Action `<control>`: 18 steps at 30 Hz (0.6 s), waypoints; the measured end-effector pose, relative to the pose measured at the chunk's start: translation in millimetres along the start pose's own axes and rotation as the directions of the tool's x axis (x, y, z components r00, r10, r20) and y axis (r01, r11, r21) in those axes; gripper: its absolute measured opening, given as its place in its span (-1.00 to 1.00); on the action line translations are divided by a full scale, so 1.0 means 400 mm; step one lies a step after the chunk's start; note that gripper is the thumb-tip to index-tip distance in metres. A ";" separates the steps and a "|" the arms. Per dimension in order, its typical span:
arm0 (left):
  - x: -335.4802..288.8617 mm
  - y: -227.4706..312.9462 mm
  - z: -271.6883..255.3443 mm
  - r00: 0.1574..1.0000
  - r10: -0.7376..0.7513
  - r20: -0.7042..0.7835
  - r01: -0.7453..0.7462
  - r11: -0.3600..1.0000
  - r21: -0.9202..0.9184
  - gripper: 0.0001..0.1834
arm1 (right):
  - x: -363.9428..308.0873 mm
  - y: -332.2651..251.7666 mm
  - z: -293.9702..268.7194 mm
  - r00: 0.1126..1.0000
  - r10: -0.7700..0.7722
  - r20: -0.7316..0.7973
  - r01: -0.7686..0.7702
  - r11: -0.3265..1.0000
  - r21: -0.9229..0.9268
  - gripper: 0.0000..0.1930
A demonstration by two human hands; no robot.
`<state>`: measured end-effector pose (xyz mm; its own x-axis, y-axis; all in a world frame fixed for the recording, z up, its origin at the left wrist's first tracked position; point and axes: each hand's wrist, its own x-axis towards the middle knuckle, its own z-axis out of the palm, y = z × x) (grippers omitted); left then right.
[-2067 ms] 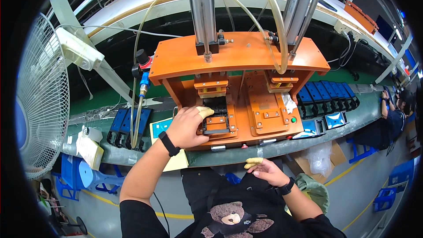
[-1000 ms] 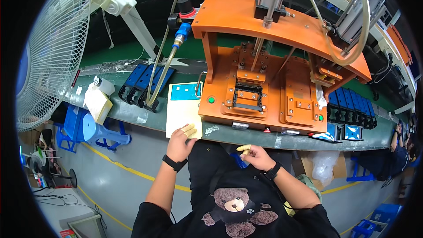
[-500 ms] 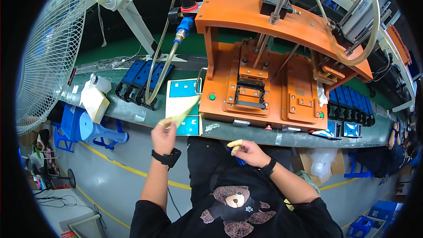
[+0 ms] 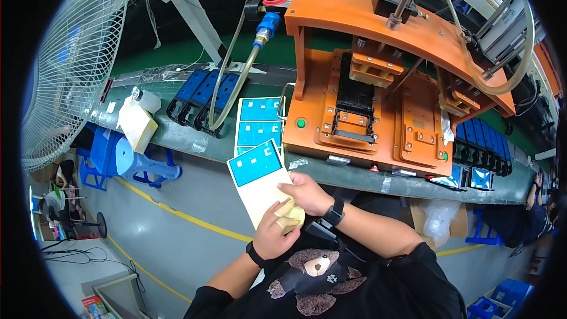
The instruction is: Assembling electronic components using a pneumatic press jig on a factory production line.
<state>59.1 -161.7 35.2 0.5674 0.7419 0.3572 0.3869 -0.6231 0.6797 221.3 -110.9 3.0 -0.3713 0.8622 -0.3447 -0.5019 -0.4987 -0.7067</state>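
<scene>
The right hand (image 4: 311, 194) has its fingers shut tight on the side of a pale yellow sheet (image 4: 247, 198). The left hand (image 4: 273, 237) has bent fingers at the low end of the sheet (some wear little yellow covers), but I cannot tell if they pinch it. The sheet tips up in front of both hands, and a blue sticker (image 4: 256, 164) with small white spots sits at its top, away from the fingers. Just past that, a second sheet (image 4: 260, 120) with blue stickers lies on the table (image 4: 168, 136). Farther off to the left of the fingers stand blue and black trays (image 4: 204, 91). Ahead and to the right of the fingers is a big orange machine (image 4: 342, 18), and a black part (image 4: 354, 91) sits in it.
</scene>
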 end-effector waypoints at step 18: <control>0.135 -0.012 0.036 0.888 -0.407 -0.213 0.173 0.726 -0.665 -0.86 | -0.374 -0.125 -0.062 0.831 -0.556 0.026 0.256 0.339 -0.905 -0.65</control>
<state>98.3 -122.3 42.0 0.1911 0.9655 0.1770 -0.1044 -0.1593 0.9817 321.6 -212.7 74.6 -0.0500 0.9912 0.1229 0.4418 0.1323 -0.8873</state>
